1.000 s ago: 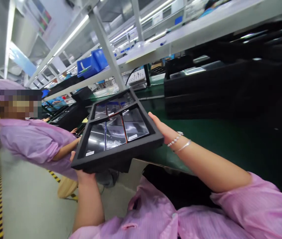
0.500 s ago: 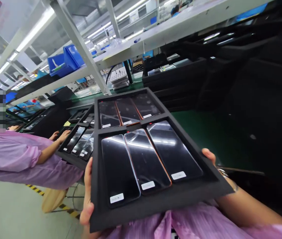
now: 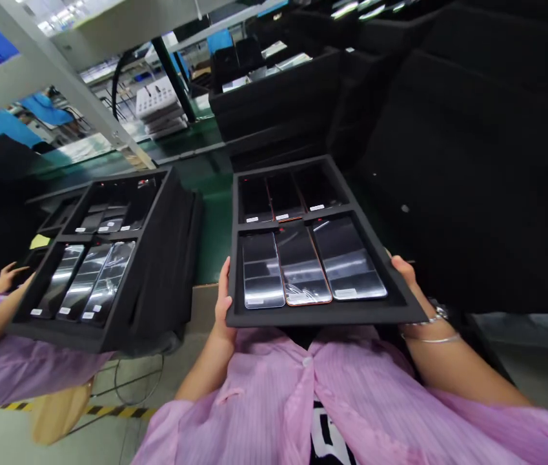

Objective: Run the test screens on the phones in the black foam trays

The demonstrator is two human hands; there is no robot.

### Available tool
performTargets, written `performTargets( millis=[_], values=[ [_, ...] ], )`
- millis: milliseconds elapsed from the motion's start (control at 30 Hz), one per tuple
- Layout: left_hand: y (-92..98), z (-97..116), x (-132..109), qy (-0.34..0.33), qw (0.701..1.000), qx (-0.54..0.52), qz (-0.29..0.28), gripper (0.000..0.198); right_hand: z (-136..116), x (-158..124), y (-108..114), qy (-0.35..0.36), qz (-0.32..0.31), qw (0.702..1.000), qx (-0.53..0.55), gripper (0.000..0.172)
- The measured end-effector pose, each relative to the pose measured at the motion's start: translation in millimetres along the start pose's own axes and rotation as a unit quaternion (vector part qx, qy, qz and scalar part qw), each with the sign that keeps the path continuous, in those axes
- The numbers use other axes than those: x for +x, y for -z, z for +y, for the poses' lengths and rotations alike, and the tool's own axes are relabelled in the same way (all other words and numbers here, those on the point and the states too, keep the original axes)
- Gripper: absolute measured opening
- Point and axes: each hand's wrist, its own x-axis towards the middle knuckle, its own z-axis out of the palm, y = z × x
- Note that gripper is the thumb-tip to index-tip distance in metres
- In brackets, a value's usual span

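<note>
I hold a black foam tray (image 3: 322,315) level in front of my chest, over the bench edge. My left hand (image 3: 222,298) grips its left edge and my right hand (image 3: 406,274) grips its right edge, with bracelets on that wrist. The tray has two compartments. Three glossy dark phones (image 3: 303,265) with small white labels lie side by side in the near one. Three more phones (image 3: 286,192) lie in the far one.
A stack of similar black trays (image 3: 157,258) with phones stands to my left on the green bench (image 3: 210,194). A co-worker in a pink smock has a hand (image 3: 5,278) beside it. More black tray stacks (image 3: 274,103) rise behind and to the right.
I have drawn the tray in from my left to my chest and levelled it. My view has swung down and right, and the neighbouring tray stack now stands at my left.
</note>
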Motion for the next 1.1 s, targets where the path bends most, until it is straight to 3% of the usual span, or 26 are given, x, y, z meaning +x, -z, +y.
performTargets(
  millis=[67,133,233,300,400,500,567,700,833,1000,1100],
  values=[
    [8.9,-6.8,2.9,-0.01,0.998,0.055,-0.012,0.095,0.4,10.3,5.9,-0.02,0.003,1.0,-0.015,0.068],
    [13.6,6.1,7.3,-0.059,0.981,0.183,-0.023,0.094,-4.7,15.9,16.7,-0.03,0.034,0.998,-0.052,0.057],
    [2.1,47.6,25.0,-0.161,0.901,0.398,-0.062,0.075,-24.6,16.5,32.3,0.039,0.103,0.984,-0.139,0.054],
    [-17.9,73.0,44.4,-0.195,0.843,0.482,-0.139,0.058,-40.6,13.2,35.4,0.105,0.067,0.973,-0.194,0.054],
    [-52.3,88.5,74.8,-0.173,0.763,0.57,-0.251,0.052,-53.6,4.9,27.1,0.171,-0.079,0.93,-0.316,0.061],
    [-73.4,82.2,92.6,-0.13,0.697,0.649,-0.276,0.055,-46.0,-4.8,12.0,0.176,-0.118,0.879,-0.427,0.073],
    [-77.4,75.9,95.5,-0.118,0.672,0.68,-0.269,0.054,-36.0,-9.2,3.6,0.171,-0.099,0.88,-0.432,0.079],
    [-75.2,72.3,93.6,-0.114,0.66,0.698,-0.254,0.056,-26.2,-8.1,-0.8,0.201,-0.055,0.914,-0.349,0.077],
    [-78.9,73.0,96.3,-0.097,0.657,0.705,-0.249,0.062,-31.5,-5.8,12.2,0.19,-0.055,0.936,-0.292,0.07],
    [-90.5,71.7,102.5,-0.068,0.661,0.707,-0.241,0.065,-50.3,-13.6,26.1,0.059,-0.128,0.911,-0.388,0.076],
    [-94.4,71.7,103.1,-0.067,0.662,0.709,-0.233,0.062,-60.7,-14.2,25.6,0.025,-0.138,0.9,-0.412,0.076]
  ],
)
